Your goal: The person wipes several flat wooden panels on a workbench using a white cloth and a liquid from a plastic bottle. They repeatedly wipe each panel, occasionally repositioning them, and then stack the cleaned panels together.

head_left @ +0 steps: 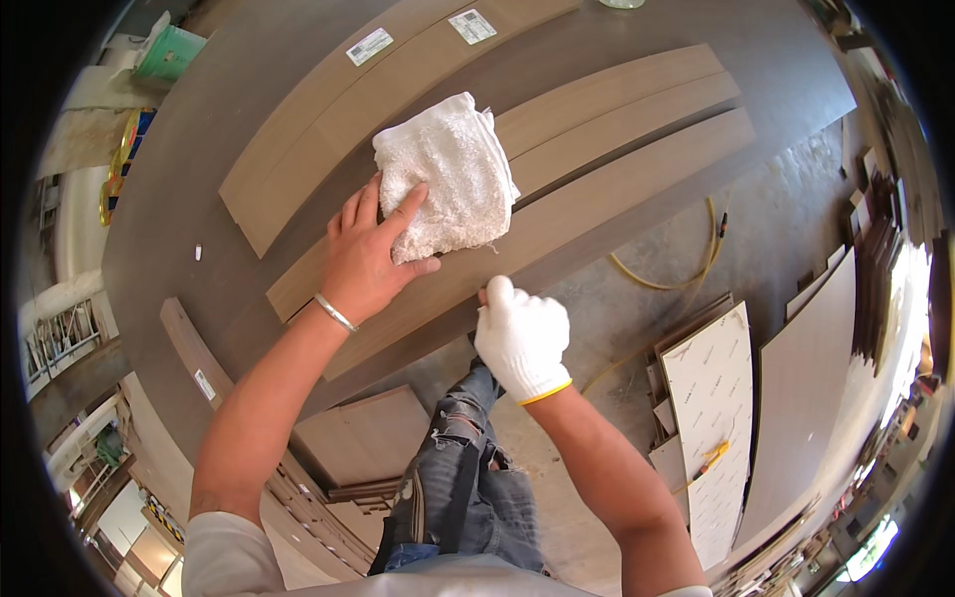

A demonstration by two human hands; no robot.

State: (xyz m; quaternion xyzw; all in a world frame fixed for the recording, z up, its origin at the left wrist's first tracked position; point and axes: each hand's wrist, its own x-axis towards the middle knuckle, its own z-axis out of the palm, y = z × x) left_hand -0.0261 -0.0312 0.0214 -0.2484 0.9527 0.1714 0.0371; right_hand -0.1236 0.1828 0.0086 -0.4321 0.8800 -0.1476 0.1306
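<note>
On the far L, a green plastic container (171, 55) is seen beyond the wide dark grey-brown tabletop (164, 189). On its L part lies a narrow brown strip w/ a white label (205, 385). Next, at the far side, are long light-brown flat boards w/ two white labels (308, 149). The bare L hand (373, 254), w/ a silver-coloured bangle (336, 312) on the wrist, has its fingers spread apart; the index finger rests on the folded white terry cloth (448, 174). This cloth lies on the long brown near-side boards (637, 184), approx. mid-table. To its lower R, the white-gloved R hand (522, 338) is curled like a fist near the table edge; if sth. is inside, I cannot tell. Further R, a thin yellow hose (647, 284) lies on the floor, then a white printed panel (711, 398).
</note>
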